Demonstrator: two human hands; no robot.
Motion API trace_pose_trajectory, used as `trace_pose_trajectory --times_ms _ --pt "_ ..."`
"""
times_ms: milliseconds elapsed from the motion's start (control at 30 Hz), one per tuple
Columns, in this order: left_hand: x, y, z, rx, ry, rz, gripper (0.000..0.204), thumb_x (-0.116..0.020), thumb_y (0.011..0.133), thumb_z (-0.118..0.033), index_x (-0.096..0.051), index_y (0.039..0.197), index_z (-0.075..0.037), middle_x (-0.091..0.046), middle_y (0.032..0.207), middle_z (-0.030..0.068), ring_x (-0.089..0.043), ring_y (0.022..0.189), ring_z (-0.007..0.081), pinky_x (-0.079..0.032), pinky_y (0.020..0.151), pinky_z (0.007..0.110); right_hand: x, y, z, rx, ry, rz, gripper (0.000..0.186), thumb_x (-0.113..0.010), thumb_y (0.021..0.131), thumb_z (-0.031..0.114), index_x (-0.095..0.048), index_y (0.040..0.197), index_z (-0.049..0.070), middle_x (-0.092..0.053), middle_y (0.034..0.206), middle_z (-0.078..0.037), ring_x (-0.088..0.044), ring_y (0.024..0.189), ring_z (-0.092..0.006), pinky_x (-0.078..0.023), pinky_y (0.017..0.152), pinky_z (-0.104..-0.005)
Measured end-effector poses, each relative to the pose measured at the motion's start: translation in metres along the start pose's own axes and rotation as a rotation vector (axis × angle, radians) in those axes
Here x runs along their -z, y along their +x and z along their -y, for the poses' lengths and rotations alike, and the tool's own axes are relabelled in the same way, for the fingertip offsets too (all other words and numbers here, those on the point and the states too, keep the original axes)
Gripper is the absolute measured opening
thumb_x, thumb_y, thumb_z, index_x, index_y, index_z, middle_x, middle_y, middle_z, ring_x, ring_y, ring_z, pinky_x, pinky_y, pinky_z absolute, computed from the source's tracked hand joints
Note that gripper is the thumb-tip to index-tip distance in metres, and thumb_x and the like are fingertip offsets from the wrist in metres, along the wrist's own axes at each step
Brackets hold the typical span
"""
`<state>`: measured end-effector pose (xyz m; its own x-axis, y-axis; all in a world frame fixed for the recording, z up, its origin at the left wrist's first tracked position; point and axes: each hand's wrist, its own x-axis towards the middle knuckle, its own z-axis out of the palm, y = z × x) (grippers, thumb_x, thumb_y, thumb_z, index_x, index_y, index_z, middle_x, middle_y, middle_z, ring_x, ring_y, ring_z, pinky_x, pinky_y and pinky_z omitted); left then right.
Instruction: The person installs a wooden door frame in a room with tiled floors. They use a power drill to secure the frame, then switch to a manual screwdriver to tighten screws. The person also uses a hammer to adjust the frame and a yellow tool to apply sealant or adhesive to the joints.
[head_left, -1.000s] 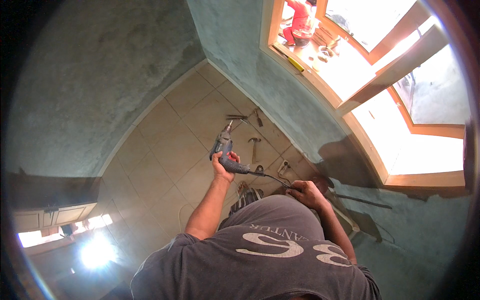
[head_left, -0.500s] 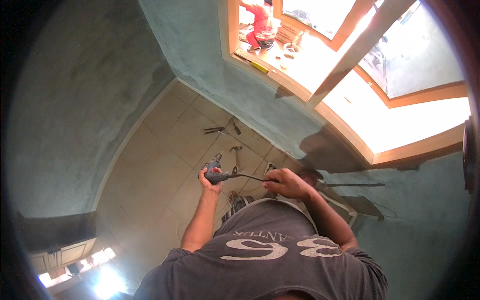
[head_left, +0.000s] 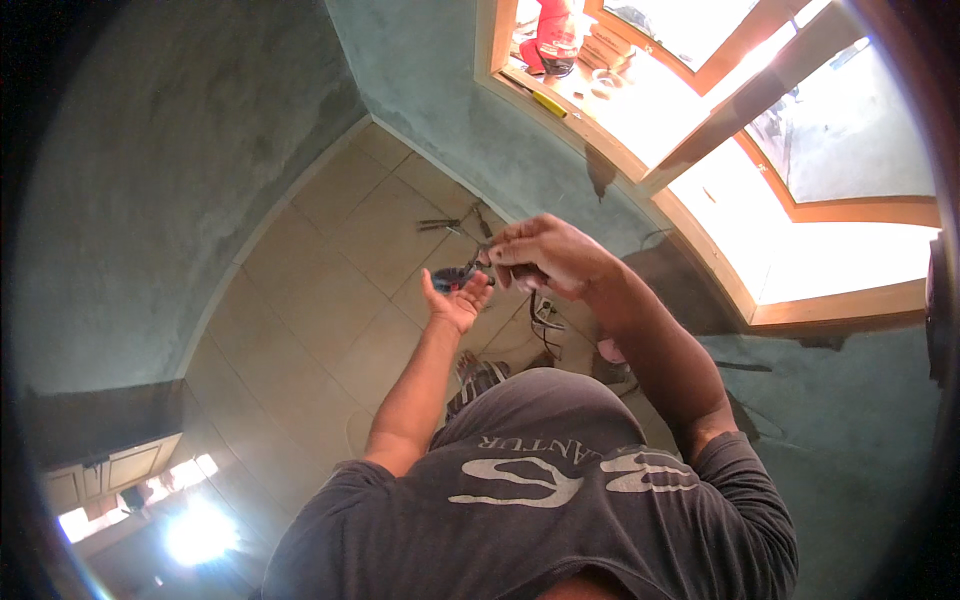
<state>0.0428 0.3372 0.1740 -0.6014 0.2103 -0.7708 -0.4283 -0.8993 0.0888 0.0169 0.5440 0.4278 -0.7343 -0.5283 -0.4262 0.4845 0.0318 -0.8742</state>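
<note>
A dark grey and blue power drill [head_left: 455, 280] lies across the upturned palm of my left hand [head_left: 463, 303], with the thumb standing out at its left side. My right hand [head_left: 555, 255] is at the drill's right end, its fingers bent downward and slightly blurred. What sits under those fingers is mostly hidden. A black cord [head_left: 540, 318] hangs in loops below my right hand. On the floor beyond lie pliers-like tools [head_left: 437, 224], and a hammer there is mostly covered by my hands.
The tiled floor [head_left: 330, 270] meets blue-grey walls [head_left: 200, 180] at a corner ahead. A wooden window frame [head_left: 700, 255] stands at the right, with a yellow-handled tool [head_left: 548, 104] on its sill. Outside is a person in red [head_left: 556, 40]. A bare foot [head_left: 467, 365] shows below my hands.
Both hands have risen away from my body with the drill, which has turned. My right hand has moved from the stretched cord up to the drill, and the cord now hangs loose.
</note>
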Motion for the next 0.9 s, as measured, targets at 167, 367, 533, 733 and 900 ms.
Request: trace_pose_trajectory --times_ms 167,367,533,733,900 --pt "-0.026 -0.059 0.046 -0.022 0.644 0.6 0.098 -0.037 0.088 -0.086 -0.058 0.132 -0.001 -0.065 0.129 0.0159 -0.065 0.111 0.0285 -0.049 0.101 0.049 -0.002 0.043 0.011 -0.002 0.301 -0.015 0.019 -0.053 0.099 0.003 -0.062 0.102 -0.013 -0.07 0.097 -0.019 -0.06 0.066 -0.0132 -0.05 0.055 -0.0271" --pt "0.002 -0.09 0.07 0.024 1.277 0.9 0.037 -0.064 0.102 -0.037 -0.065 0.121 -0.006 -0.07 0.112 0.006 -0.064 0.103 0.0148 -0.051 0.092 0.031 0.003 0.102 -0.01 -0.145 0.641 -0.134 0.012 -0.041 0.101 -0.001 -0.05 0.101 -0.009 -0.064 0.093 -0.019 -0.048 0.058 -0.0085 -0.04 0.05 -0.0255" --pt "0.027 -0.091 0.051 -0.109 1.257 0.67 0.023 -0.067 0.102 -0.025 -0.067 0.111 -0.004 -0.067 0.097 0.002 -0.062 0.092 0.0116 -0.051 0.084 0.03 0.007 0.13 -0.041 -0.274 0.841 -0.178 0.007 -0.041 0.1 -0.004 -0.046 0.102 -0.008 -0.061 0.092 -0.019 -0.042 0.055 -0.0078 -0.038 0.051 -0.0248" --pt "0.094 -0.082 0.007 -0.151 1.436 0.343 0.029 -0.068 0.099 -0.033 -0.069 0.107 -0.005 -0.069 0.093 0.0032 -0.062 0.086 0.0117 -0.05 0.079 0.029 0.025 0.138 -0.042 -0.215 0.635 -0.183 0.005 -0.047 0.099 -0.001 -0.051 0.1 -0.005 -0.065 0.096 -0.023 -0.051 0.06 -0.0119 -0.045 0.055 -0.0303" --pt "0.176 -0.08 -0.025 0.057 1.466 0.025 0.038 -0.069 0.097 -0.041 -0.065 0.111 -0.006 -0.066 0.102 0.0051 -0.061 0.093 0.0161 -0.05 0.084 0.033 0.023 0.168 -0.052 -0.325 0.678 -0.244 0.004 -0.048 0.099 -0.002 -0.05 0.099 -0.006 -0.063 0.094 -0.026 -0.052 0.06 -0.0113 -0.045 0.05 -0.0257"
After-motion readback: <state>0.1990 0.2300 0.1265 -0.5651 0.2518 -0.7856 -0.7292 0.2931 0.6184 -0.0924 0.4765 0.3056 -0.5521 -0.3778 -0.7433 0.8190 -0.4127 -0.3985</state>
